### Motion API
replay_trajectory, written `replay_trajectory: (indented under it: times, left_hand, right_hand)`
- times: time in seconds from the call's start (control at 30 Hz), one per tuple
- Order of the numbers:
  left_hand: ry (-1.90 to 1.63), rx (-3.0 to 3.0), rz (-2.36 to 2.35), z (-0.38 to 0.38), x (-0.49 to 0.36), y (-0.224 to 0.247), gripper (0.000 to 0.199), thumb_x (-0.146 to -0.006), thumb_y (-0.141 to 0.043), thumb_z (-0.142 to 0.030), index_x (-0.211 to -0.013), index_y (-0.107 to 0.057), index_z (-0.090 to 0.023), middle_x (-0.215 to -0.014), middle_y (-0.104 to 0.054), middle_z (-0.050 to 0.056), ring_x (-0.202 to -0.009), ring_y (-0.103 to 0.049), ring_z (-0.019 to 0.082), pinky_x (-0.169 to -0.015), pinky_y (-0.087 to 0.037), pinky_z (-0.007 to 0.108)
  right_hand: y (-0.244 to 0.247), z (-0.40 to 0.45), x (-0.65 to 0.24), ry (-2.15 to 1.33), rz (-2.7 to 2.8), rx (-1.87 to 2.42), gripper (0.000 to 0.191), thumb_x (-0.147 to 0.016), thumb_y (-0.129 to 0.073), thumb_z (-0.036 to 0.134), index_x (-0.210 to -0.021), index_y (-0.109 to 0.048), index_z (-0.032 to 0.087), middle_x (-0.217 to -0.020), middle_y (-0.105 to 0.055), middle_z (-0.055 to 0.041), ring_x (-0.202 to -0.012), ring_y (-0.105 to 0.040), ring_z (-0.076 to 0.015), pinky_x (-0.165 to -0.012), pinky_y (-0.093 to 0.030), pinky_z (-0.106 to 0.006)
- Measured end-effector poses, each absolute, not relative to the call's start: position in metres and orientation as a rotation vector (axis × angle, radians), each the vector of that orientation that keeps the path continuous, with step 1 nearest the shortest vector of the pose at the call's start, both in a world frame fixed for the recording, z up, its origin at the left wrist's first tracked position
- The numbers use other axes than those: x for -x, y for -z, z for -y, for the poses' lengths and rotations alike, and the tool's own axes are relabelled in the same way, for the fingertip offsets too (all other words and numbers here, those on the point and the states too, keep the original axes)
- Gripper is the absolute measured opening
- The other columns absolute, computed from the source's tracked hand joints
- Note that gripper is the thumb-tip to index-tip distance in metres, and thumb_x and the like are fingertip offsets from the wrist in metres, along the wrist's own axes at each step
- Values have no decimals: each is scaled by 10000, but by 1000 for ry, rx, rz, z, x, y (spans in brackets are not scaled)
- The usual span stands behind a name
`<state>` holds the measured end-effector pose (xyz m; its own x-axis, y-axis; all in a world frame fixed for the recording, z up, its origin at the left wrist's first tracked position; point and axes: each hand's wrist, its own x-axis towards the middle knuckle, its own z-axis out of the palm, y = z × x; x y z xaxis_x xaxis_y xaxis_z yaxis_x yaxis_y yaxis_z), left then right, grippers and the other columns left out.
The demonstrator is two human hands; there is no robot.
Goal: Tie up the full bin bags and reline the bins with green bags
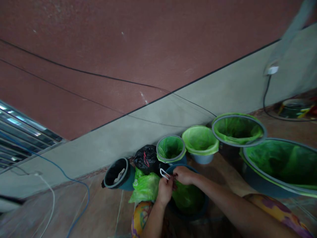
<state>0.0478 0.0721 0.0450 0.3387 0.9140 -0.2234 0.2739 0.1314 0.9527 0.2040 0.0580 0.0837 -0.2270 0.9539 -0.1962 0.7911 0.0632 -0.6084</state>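
Both my hands meet above the near side of a dark blue bin [205,203] between my knees, which has a green plastic bag [187,196] inside. My left hand [165,190] is closed, and a white loop of string or thin strap [163,172] stands up from its fingers. Close beside it, my right hand [183,174] is also closed, with its fingertips at the same spot. What lies between the right fingers is hidden. Just left of my left hand is a bunched green plastic bag [146,187] on the floor.
A small bin lined in black [119,173] and a black bag tied with red string [146,159] stand at left. Several green-lined bins, including a small one [171,148], a white one [201,158] and a large one [262,181], line the wall. A blue cable [81,181] crosses the tiles.
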Motion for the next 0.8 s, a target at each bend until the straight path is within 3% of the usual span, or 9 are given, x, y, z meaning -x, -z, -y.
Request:
replay_trajectory:
  times: [0.17, 0.37, 0.6, 0.8]
  left_hand:
    - [-763, -1065, -1283, -73, -45, -53, 242, -592, -770, -319, -697, -601, -181, -564, -581, -20, -547, -572, 123, -539, -450, 239]
    - [-803, -1104, -1342, -76, -42, -54, 94, -546, -682, -153, -616, -629, -184, -575, -603, -24, -554, -531, 103, -533, -381, 209]
    - [-837, -1348, -1259, -76, -44, -53, 34, -565, -615, -148, -560, -601, -178, -532, -552, -39, -513, -448, 90, -513, -323, 212]
    - [-851, -1417, -1156, -72, -48, -54, 73, -627, -617, -174, -692, -649, -174, -601, -588, -28, -538, -472, 92, -547, -355, 212]
  right_hand:
    - [-82, -58, -202, -825, 2111, 1762, 255, -809, -544, 208, -829, -795, 174, -824, -759, -73, -776, -662, -165, -656, -410, -220]
    - [-82, -57, -201, -894, 2196, 1794, 242, -784, -567, 194, -865, -795, 177, -827, -757, -70, -760, -663, -173, -591, -379, -224]
    - [-86, -55, -200, -1000, 2251, 1829, 246, -763, -586, 189, -905, -785, 167, -882, -762, -96, -790, -687, -201, -582, -393, -237]
    - [-84, -56, -205, -1019, 2159, 1856, 249, -772, -583, 197, -924, -778, 176, -933, -761, -105, -859, -694, -227, -650, -431, -251]
